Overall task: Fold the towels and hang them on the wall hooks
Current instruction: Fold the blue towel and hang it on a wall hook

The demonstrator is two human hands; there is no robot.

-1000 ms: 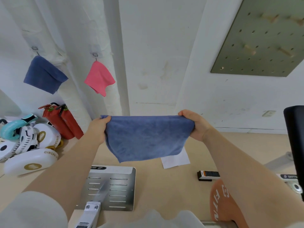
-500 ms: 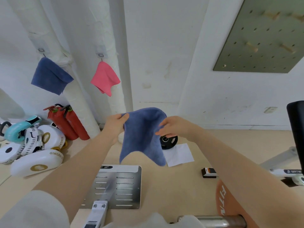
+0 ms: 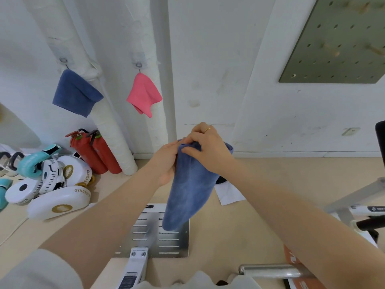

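A blue towel [image 3: 190, 188] hangs folded in half in front of me, narrowing to a point over the metal plate. My left hand [image 3: 165, 163] grips its upper left edge from behind. My right hand [image 3: 205, 150] pinches the top corners together, touching the left hand. On the wall, a dark blue towel [image 3: 76, 93] hangs from the left hook [image 3: 62, 60] and a pink towel [image 3: 143, 94] hangs from the right hook [image 3: 139, 65].
Two red fire extinguishers [image 3: 93, 152] and white boxing pads [image 3: 56, 190] lie at the left by the wall. A slotted metal plate [image 3: 158, 234] sits below the towel. A white paper [image 3: 229, 193] lies on the floor, gym equipment [image 3: 354, 207] stands right, a green pegboard [image 3: 337, 40] upper right.
The towel was stretched wide between both hands. My right hand has brought its end across to the left hand, folding the towel in half so it now hangs narrow.
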